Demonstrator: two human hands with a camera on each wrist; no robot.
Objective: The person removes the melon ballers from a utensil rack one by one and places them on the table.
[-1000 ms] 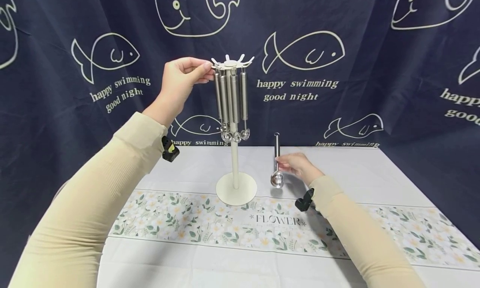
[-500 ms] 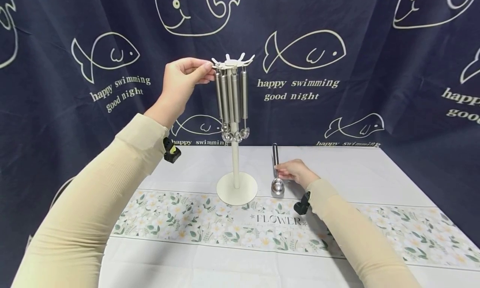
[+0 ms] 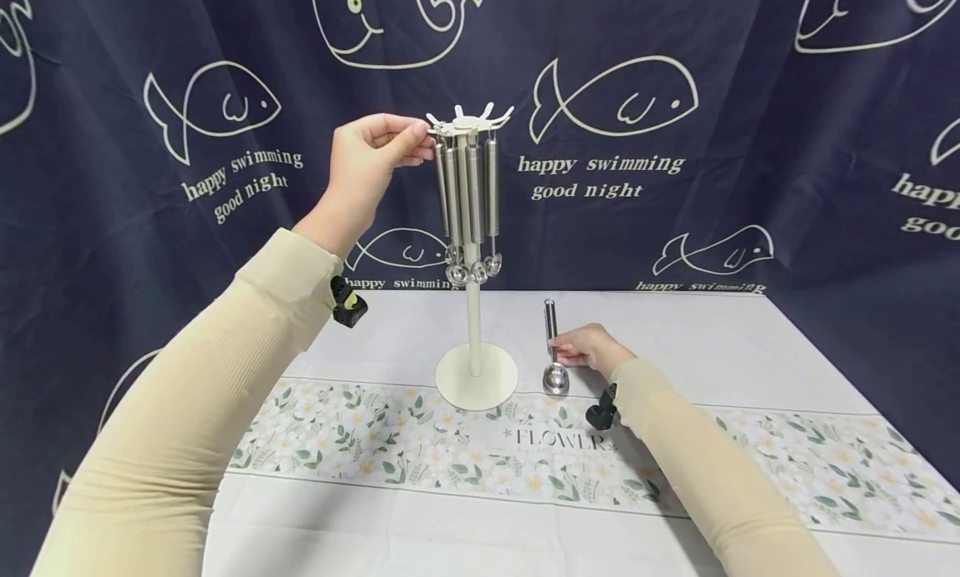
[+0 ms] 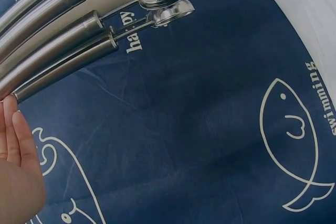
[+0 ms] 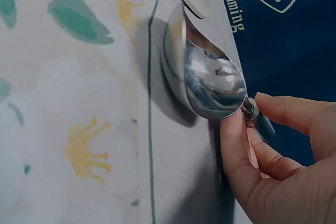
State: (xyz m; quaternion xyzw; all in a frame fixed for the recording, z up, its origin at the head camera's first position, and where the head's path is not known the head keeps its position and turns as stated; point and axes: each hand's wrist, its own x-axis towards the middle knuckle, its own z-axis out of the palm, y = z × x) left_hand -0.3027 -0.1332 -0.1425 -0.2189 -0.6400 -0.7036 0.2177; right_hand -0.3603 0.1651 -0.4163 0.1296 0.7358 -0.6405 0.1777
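A cream utensil rack [image 3: 474, 327] stands upright, with a ring of upturned hooks at its top. Several metal spoons [image 3: 477, 195] hang from it, bowls downward. My left hand [image 3: 367, 164] pinches the rack's left edge at hook height, thumb in front; in the left wrist view its fingers [image 4: 21, 140] lie by the handle ends, the pinch itself out of sight. Right of the base, my right hand [image 3: 592, 346] holds another metal spoon [image 3: 556, 379] by its handle, between thumb and fingers. Its deep, shiny bowl [image 5: 212, 80] points toward me, low over the white cloth.
A white tablecloth [image 3: 375, 519] covers the table, with a flowered band [image 3: 337, 435] across it. The rack's round base [image 3: 457, 385] overlaps that band. Behind the table hangs a dark blue curtain [image 3: 600, 243] with fish drawings.
My right hand has lowered the spoon toward the table and slightly toward me. The left hand keeps its pinch on the rack; the whole view has shifted a little.
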